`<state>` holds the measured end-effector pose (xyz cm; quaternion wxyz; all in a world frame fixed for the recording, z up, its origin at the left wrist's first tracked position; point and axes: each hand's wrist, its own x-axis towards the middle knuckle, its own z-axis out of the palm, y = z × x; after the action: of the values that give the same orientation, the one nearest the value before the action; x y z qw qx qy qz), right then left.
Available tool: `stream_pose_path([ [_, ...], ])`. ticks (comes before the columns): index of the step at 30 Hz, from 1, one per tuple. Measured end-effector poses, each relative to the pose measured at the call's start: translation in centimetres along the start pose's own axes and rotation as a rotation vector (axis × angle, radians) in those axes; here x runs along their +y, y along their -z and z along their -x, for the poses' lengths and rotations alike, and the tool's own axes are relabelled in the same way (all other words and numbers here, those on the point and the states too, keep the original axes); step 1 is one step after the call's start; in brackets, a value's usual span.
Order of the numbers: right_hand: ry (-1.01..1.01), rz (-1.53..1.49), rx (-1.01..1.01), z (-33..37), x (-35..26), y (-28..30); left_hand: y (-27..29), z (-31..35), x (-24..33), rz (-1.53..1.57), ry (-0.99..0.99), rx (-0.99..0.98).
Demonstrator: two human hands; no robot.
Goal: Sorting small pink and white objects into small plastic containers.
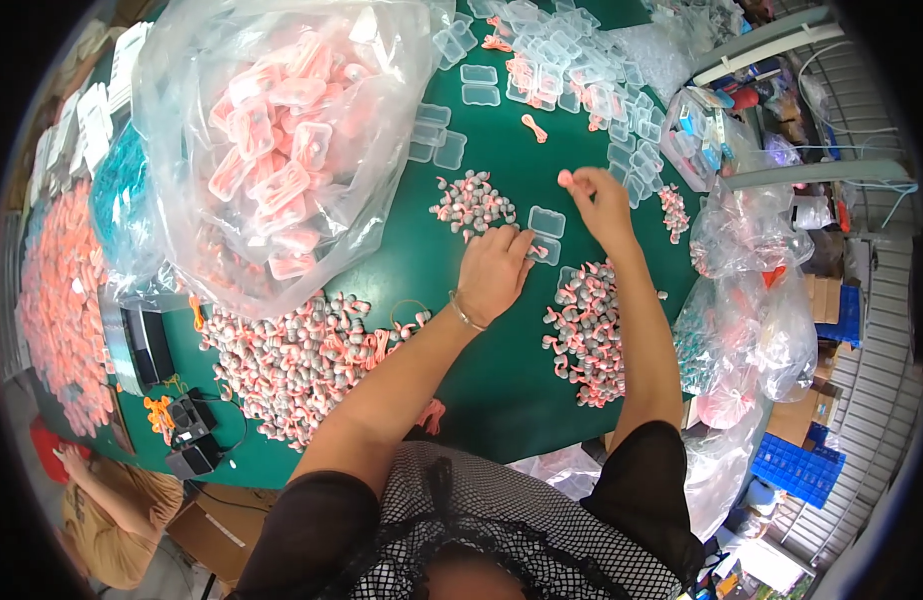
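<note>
My left hand (492,272) is closed at the left edge of a small open clear plastic case (548,222), its fingertips on the case's lower half. A pink-and-grey piece shows in that half beside the fingers. Raised to the right of the case, my right hand (602,208) pinches a small pink piece (565,179); its exact shape is too small to make out. Just beyond my left hand is a small pile of pink-and-grey earbud-like pieces (472,203). A second pile of these pieces (587,335) lies beside my right forearm.
A large clear bag (382,150) of filled pink cases stands at the far left. Nearer lies a big heap of earbud-like pieces (282,365). Empty clear cases (557,50) cover the far side of the green table (482,365). Another person (122,510) is at lower left.
</note>
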<state>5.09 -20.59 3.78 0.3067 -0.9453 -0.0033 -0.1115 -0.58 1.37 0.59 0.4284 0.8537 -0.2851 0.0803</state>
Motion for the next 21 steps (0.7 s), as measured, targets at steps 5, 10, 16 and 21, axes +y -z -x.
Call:
stream_pose_path([
  [5, 0.144, -0.034, -0.059, 6.2, -3.9, 1.1, 0.1, -0.1, 0.1, 0.017, 0.0, 0.03],
  [10, 0.292, 0.078, -0.047, 7.2, -3.6, 0.0, 0.0, -0.1, 0.2, 0.035, 0.008, 0.024],
  [16, 0.396, 0.178, 0.015, 7.3, -3.7, -0.3, 0.2, -0.1, 0.3, 0.058, 0.038, 0.015],
  [21, 0.419, 0.216, -0.039, 7.3, -3.7, -0.1, 0.1, -0.1, 0.4, 0.06, 0.056, 0.029],
])
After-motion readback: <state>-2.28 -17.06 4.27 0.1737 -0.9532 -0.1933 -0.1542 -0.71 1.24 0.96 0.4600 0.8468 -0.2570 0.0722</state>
